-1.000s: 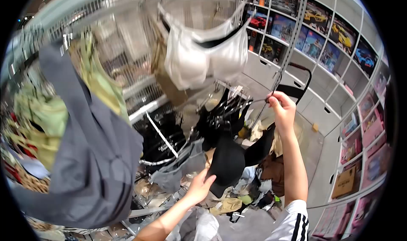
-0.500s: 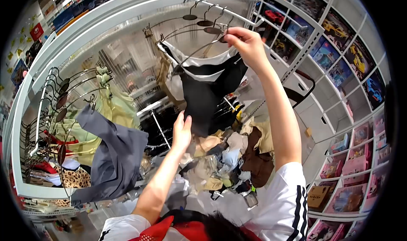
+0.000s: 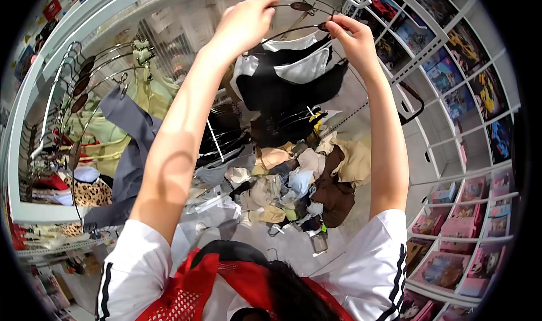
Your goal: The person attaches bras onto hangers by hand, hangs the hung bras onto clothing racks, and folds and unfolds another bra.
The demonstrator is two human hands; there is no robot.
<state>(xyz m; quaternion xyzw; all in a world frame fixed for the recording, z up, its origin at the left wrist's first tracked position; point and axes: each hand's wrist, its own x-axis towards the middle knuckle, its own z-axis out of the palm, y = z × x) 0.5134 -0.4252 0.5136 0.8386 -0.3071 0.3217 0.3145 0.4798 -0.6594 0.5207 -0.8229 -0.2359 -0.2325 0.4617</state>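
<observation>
My right hand (image 3: 354, 39) pinches a dark wire clothes hanger (image 3: 296, 32) near the disc below its hook. From this hanger hangs a black garment (image 3: 288, 92), its edges spread wide. Behind it a white-and-black garment (image 3: 302, 71) hangs close by. My left hand (image 3: 245, 25) is raised among the hangers, its fingers curled closed at another hanger (image 3: 300, 6); its grip is partly hidden by the back of the hand. Several hangers with brown discs crowd the top around both hands.
At left a rail (image 3: 49, 104) carries several garments, among them a grey one (image 3: 132, 123) and a pale green one (image 3: 110, 135). Below lies a heap of clothes and plastic wrapping (image 3: 293, 174). Shelves of boxed toys (image 3: 451, 264) stand at right, beside a dark handle (image 3: 415, 104).
My left hand has gone up from the black garment's lower part to the hangers. My right hand has shifted right with the hanger. The black garment now spreads wider and sits higher.
</observation>
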